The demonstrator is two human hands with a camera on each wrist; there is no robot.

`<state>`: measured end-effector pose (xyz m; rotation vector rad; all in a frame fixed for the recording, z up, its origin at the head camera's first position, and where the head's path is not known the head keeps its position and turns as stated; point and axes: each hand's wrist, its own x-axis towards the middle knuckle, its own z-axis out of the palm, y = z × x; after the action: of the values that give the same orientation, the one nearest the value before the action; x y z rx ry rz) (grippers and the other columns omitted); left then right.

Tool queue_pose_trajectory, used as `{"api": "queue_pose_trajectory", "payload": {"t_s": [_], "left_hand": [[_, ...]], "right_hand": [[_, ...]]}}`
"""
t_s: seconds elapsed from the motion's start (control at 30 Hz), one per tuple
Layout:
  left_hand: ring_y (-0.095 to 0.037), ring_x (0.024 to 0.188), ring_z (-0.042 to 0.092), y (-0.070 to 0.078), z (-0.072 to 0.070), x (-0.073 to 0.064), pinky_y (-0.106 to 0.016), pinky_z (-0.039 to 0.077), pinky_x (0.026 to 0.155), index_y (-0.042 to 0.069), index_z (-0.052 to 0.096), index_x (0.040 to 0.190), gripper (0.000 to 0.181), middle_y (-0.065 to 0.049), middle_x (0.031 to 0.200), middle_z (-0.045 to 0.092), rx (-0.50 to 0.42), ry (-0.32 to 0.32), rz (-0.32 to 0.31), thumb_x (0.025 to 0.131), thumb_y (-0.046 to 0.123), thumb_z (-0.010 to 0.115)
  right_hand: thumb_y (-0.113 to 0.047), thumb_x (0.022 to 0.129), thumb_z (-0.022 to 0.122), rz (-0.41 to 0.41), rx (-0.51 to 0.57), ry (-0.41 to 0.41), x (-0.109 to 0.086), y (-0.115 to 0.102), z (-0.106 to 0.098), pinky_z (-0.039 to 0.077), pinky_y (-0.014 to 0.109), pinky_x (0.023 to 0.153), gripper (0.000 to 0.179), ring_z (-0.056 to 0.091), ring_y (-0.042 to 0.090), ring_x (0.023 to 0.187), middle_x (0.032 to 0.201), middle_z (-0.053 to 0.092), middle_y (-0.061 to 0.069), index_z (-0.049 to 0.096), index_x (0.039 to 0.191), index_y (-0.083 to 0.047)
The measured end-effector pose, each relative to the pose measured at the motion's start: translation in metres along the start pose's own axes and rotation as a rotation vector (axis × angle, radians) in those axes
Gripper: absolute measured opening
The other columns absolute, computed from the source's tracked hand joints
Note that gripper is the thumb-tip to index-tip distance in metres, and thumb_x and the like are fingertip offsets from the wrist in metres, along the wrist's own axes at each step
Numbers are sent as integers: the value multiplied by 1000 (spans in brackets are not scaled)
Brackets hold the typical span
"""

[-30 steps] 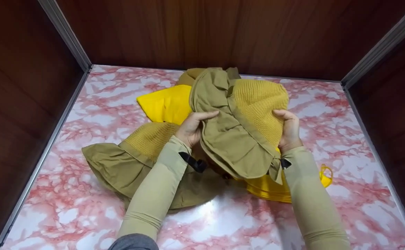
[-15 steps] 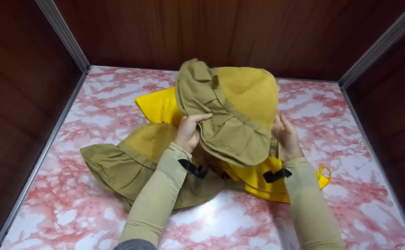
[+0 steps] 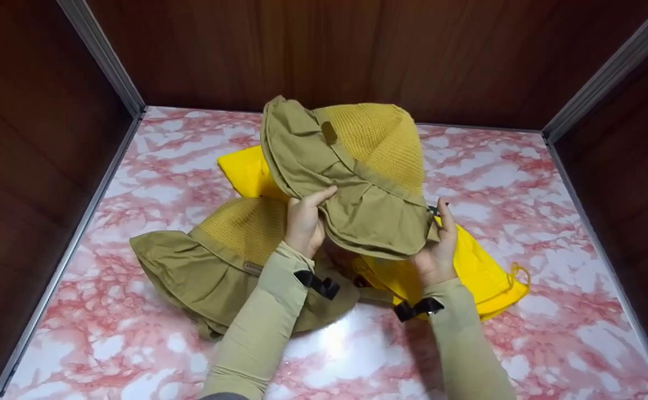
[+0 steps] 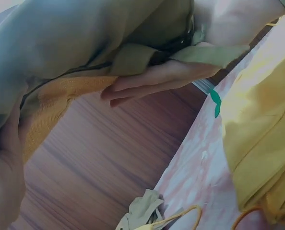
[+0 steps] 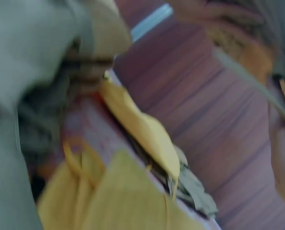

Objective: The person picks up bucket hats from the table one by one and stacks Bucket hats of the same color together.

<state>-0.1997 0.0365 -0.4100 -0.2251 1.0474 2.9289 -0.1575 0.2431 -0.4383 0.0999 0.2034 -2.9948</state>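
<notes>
A sun hat with a mustard knit crown and wide khaki brim (image 3: 312, 155) is held up above the pile, a dark tag on its band. My left hand (image 3: 305, 225) grips the brim's near edge, thumb on top. Beside the brim's right end is my right hand (image 3: 437, 258), its fingers extended along the fabric; in the left wrist view those straight fingers (image 4: 166, 79) lie against the hat, near a loose khaki strap (image 4: 209, 55). Another hat of the same kind (image 3: 240, 222) lies under my left forearm, partly covered.
A bright yellow hat (image 3: 490, 278) with a cord loop lies at right, partly behind my right hand. Yellow fabric (image 3: 246, 169) shows behind the raised hat. Brown wood-look panels (image 3: 324, 50) enclose the pink marbled table (image 3: 573, 311) on three sides.
The raised hat has shifted left and turned, bringing its tag into view. My right hand left the crown and moved down to the brim's right end. The left hand kept its grip.
</notes>
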Motion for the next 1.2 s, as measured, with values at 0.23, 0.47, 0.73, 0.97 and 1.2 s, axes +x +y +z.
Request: {"api": "queue_pose_trajectory", "payload": {"t_s": [0.23,0.47,0.73,0.97,1.2], "left_hand": [[-18,91,66,-15,-5,-15,-32,59,81,-2,52,117,39,-8,100,64,-34,45,52,83,-21,57],[-17,92,66,-22,-7,-28,-31,59,83,-4,51,116,34,-7,100,65,-45,21,76,86,-19,56],[-18,88,68,-17,-11,-29,-32,59,81,-1,57,107,28,-7,95,68,-63,-13,24,86,-18,57],[-15,74,63,0,-21,-22,-28,51,73,8,69,83,31,-2,84,69,-126,-105,-161,99,4,42],[-15,81,63,13,-33,-5,-29,52,77,9,63,88,31,-2,87,67,-253,-135,-249,101,14,36]], "right_hand": [[-21,105,48,-212,40,125,-2,7,7,57,37,76,37,65,27,80,81,64,14,57,76,0],[-10,103,47,-193,-92,234,-3,8,7,60,34,74,29,69,25,80,85,70,12,66,85,1],[-4,103,46,-117,-245,156,-5,6,6,60,35,81,22,69,24,93,107,68,12,59,121,-6],[-3,102,48,-96,-281,185,-7,-3,6,61,34,74,14,70,27,81,94,67,14,60,106,2],[0,103,42,-64,-363,171,-6,-15,1,61,32,71,22,70,26,76,87,67,14,63,94,3]]}}
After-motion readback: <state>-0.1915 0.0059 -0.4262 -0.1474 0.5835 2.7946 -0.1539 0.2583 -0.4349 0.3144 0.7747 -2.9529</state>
